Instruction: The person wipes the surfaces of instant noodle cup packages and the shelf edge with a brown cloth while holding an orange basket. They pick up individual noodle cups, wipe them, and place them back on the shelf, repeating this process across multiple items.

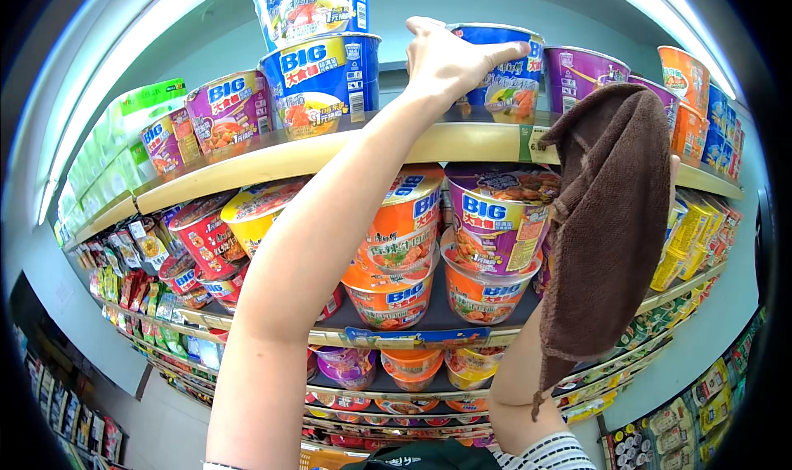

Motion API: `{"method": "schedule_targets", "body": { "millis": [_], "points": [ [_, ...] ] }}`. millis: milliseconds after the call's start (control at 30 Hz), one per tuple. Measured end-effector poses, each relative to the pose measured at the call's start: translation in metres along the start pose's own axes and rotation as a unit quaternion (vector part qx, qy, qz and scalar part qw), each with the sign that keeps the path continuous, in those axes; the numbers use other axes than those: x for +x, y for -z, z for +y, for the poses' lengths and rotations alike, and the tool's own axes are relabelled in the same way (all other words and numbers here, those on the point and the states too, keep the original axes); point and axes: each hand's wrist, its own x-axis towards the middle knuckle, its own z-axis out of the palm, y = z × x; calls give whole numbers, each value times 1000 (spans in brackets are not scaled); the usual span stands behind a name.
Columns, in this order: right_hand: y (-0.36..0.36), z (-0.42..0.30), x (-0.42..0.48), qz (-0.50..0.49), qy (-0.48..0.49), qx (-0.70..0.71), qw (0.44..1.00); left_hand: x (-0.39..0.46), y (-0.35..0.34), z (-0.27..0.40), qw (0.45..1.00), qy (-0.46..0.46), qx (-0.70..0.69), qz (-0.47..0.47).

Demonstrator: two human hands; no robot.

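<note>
My left hand (442,61) reaches up to the top shelf, against the left side of a blue instant noodle tub (508,89). Its thumb lies across the tub's front, and the fingers bend around the left side, their tips hidden. A brown towelling cloth (603,235) hangs from my raised right hand (674,165), which it covers almost wholly. To the left of my left hand stand two stacked blue noodle tubs (318,80). A purple noodle tub (581,77) is just right of the touched one.
The top shelf's front edge (470,143) carries a price tag (539,153). Below, orange tubs (396,290) and a stacked purple tub (498,222) crowd the second shelf. Green-white packs (111,136) stand far left, orange tubs (688,129) to the right.
</note>
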Motion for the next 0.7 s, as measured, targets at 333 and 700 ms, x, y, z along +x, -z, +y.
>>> {"method": "schedule_targets", "body": {
  "millis": [333, 700],
  "points": [
    [-14, 2, -17, -63, 110, -41, 991, -82, 82, 95, 974, -156, -123, 108],
    [-60, 98, -92, -222, -191, 63, 954, -223, 184, -13, 969, 11, -220, 113]
  ]
}}
